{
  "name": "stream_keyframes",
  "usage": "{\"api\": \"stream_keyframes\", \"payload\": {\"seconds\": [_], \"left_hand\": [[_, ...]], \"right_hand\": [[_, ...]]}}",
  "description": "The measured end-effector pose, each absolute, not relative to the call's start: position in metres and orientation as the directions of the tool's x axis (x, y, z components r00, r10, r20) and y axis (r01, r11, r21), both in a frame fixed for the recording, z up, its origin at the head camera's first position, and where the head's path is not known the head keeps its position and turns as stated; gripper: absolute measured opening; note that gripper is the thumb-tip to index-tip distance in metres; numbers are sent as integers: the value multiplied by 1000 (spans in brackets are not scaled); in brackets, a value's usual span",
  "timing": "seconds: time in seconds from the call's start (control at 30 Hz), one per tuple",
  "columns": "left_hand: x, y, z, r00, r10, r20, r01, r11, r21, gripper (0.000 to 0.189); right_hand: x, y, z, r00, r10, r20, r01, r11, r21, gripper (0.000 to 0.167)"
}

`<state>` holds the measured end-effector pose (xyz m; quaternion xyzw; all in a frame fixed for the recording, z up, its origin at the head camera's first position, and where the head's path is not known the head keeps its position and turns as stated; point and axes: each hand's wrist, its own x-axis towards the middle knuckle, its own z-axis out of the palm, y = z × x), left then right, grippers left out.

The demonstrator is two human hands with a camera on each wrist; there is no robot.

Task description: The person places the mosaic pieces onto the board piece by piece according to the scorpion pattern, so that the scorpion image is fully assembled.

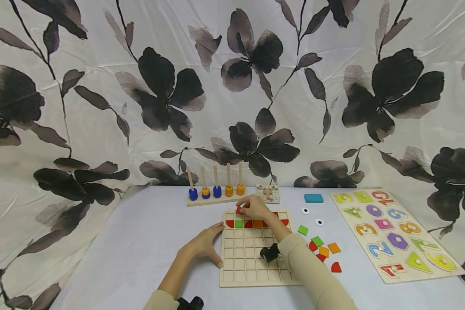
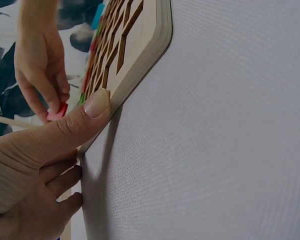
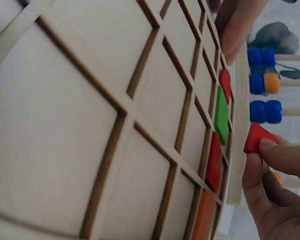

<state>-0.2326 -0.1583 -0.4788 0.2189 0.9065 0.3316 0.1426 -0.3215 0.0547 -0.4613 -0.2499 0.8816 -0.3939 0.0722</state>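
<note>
Pinching red piece [image 3: 256, 137] with right hand [image 1: 254, 207] near board's [image 1: 238, 253] far edge; touching left edge, left hand [image 1: 200, 244] spread; best lowered flat.

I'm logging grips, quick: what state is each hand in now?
Left hand: open, touching the edge of the wooden board.
Right hand: closed, pinching a red piece.
</note>
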Motion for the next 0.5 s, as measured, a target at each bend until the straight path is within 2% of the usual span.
{"api": "stream_keyframes", "payload": {"seconds": [0.3, 0.5], "left_hand": [[-231, -157, -479, -866, 484, -124, 291, 690, 663, 108], [-231, -157, -477, -867, 484, -123, 293, 692, 659, 108]], "right_hand": [[-324, 41, -472, -877, -477, 61, -400, 652, -644, 19], [-326, 40, -471, -874, -484, 48, -403, 668, -626, 16]]}}
